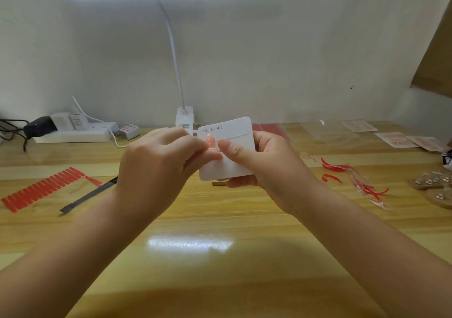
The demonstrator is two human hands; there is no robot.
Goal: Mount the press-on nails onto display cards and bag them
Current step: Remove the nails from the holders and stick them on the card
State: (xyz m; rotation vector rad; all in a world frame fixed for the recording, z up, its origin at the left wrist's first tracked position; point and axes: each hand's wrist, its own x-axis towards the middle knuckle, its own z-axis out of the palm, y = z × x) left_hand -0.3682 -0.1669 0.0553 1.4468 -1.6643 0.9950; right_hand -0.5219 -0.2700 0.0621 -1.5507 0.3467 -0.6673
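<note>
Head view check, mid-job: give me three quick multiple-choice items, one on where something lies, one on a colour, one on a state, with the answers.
1. Where does the strip of red tabs lie?
A. on the table to the left of the hands
B. on top of the power strip
C. inside a clear bag on the right

2. What colour is the card being held?
A. black
B. white
C. green

3. How is the card supported?
A. it lies flat on the table
B. it leans against the lamp
C. the right hand holds it up off the table

Answers:
1 A: the strip of red tabs lies on the table, left of the left hand.
2 B: the card is white.
3 C: the right hand grips it above the table, while the left hand sets a pink nail on it.
</note>
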